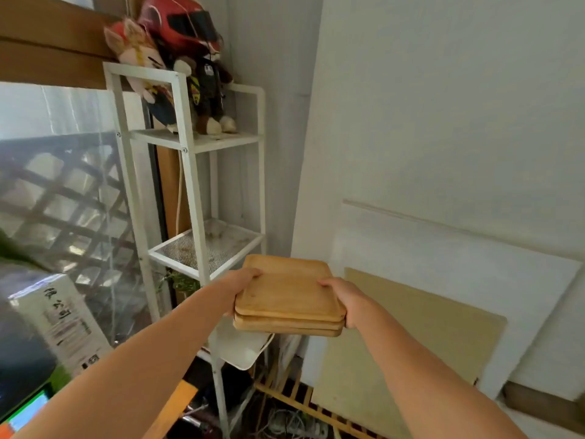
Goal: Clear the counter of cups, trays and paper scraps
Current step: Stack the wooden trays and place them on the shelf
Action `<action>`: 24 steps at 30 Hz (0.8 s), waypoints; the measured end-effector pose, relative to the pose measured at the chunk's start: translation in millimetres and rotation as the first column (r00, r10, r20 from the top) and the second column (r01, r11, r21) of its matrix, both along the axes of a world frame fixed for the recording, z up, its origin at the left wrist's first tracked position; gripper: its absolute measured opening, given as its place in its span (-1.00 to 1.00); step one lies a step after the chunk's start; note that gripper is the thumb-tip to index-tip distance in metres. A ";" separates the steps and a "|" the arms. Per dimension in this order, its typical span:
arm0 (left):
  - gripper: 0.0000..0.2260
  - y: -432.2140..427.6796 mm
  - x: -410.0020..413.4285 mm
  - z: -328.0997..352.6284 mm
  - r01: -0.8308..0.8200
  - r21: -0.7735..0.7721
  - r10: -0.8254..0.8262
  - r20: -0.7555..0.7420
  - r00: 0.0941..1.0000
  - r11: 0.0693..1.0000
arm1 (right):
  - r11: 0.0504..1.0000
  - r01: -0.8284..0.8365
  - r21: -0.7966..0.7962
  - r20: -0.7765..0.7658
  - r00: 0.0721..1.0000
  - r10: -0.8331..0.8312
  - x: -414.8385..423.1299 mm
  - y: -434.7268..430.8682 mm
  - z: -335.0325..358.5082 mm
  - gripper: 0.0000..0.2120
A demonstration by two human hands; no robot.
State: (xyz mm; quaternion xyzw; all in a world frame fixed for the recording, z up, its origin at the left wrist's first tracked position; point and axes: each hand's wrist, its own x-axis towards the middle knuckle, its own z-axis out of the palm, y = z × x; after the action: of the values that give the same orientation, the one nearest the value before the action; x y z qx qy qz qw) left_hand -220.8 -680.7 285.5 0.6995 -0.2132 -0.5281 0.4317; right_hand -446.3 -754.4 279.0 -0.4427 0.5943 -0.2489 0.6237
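Note:
A stack of three wooden trays (286, 291) hangs level in the air, in front of a white metal shelf rack (190, 172). My left hand (242, 285) grips the stack's left edge with the thumb on top. On the right edge sits my right hand (343, 297), thumb also on top. The stack is just to the right of and below the rack's mesh middle shelf (205, 245), and is not touching it. No counter, cups or paper scraps show.
Plush toys (177, 68) fill the rack's top shelf. A white tray-like piece (240, 346) lies under the stack. Boards (427, 327) lean on the right wall. A printed box (60, 318) stands at left. Cables and a wooden slatted rack (300, 403) lie on the floor.

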 end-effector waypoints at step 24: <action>-0.55 -192.6 140.2 -53.0 -0.662 0.035 0.661 0.023 0.750 0.749 | 0.790 -0.608 0.074 -0.064 0.788 0.613 242.9 -312.0 -34.9 -0.54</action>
State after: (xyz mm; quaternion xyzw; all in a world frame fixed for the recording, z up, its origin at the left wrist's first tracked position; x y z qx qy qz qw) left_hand -80.6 -873.2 232.5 0.7407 0.0571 -0.3425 0.5752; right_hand -203.4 -1066.4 244.1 -0.6054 0.4513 -0.0003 0.6556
